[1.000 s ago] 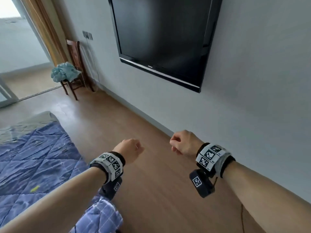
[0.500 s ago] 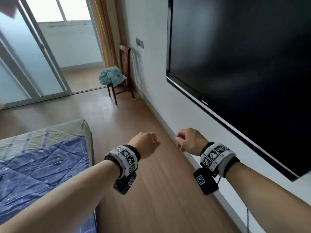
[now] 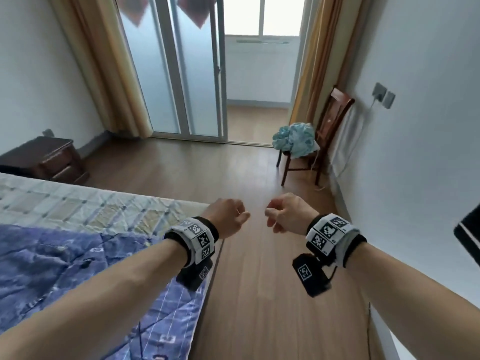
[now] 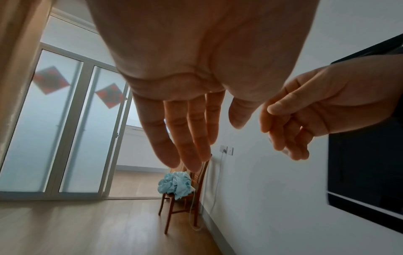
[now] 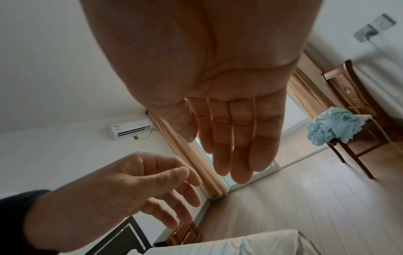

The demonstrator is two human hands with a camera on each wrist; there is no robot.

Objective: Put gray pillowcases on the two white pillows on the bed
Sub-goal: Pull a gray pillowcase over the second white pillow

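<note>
No pillow and no gray pillowcase shows in any view. The bed (image 3: 85, 209) lies at the left, with a checked sheet and a blue quilt (image 3: 65, 271) over it. My left hand (image 3: 230, 219) hangs in the air over the bed's corner, fingers loosely curled and holding nothing. My right hand (image 3: 285, 214) hovers beside it over the wooden floor, also empty. In the left wrist view the left hand's fingers (image 4: 185, 138) hang relaxed, with the right hand (image 4: 309, 110) at the right. The right wrist view shows the right hand's fingers (image 5: 235, 141) nearly straight and the left hand (image 5: 130, 186) below.
A wooden chair (image 3: 330, 131) with a bundle of light blue cloth (image 3: 296, 141) stands by the right wall. Sliding glass doors (image 3: 176, 74) and curtains are ahead, and a dark nightstand (image 3: 44, 159) is at the far left. A TV corner (image 3: 467, 237) juts in at the right.
The view has swung left, from the TV wall to the glass doors and more of the bed. Both hands have kept the same loose pose in front of me.
</note>
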